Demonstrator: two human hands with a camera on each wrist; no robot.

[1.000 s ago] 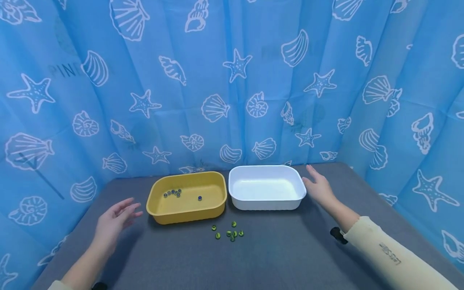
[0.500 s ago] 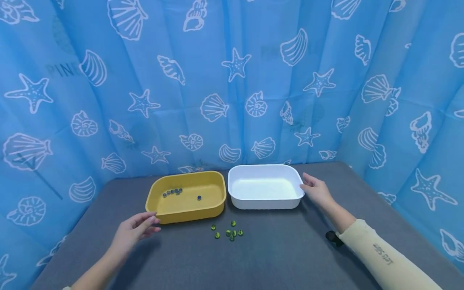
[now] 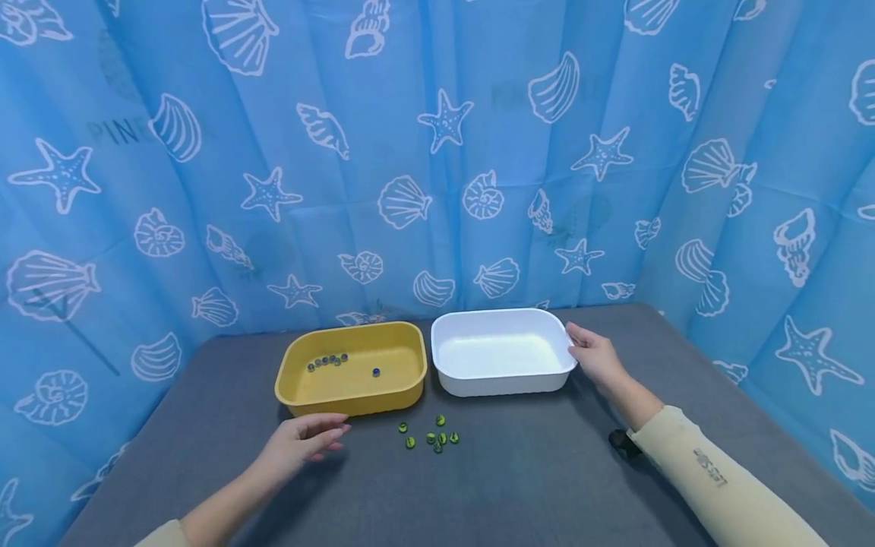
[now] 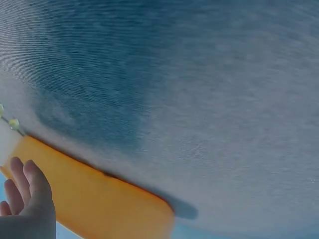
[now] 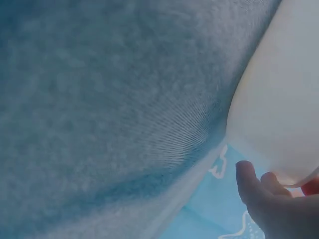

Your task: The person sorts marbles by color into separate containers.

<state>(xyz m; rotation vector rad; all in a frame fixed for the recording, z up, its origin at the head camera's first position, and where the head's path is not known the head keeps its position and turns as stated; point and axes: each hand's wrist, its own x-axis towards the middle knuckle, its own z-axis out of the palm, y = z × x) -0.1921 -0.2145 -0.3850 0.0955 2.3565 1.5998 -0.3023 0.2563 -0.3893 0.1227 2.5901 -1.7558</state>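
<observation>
My left hand (image 3: 301, 448), fingers loosely extended, hovers just in front of the yellow bin (image 3: 386, 403) and holds nothing. In the left wrist view, its fingers (image 4: 37, 181) appear before the bin's orange-yellow wall. At the right end of the white bin (image 3: 506, 386), my right hand (image 3: 596, 358) grips the rim, with some fingertips hidden there. The right wrist view shows its thumb (image 5: 245, 172) beside the pale bin wall. Several small green marbles (image 3: 442, 438) lie on the cloth to the right of my left hand. Several small dark blue marbles (image 3: 333, 359) sit inside the yellow bin.
A grey cloth (image 3: 492, 486) covers the table. Behind it and along the sides hangs a blue curtain (image 3: 437, 228) with white shell and starfish prints. The two bins stand side by side near the back edge. A black object (image 3: 623, 443) shows under the right forearm.
My left hand has moved right, from beside the yellow bin to its front. My right hand has closed on the white bin's rim, and that bin has shifted slightly. Some blue marbles have rolled a little right.
</observation>
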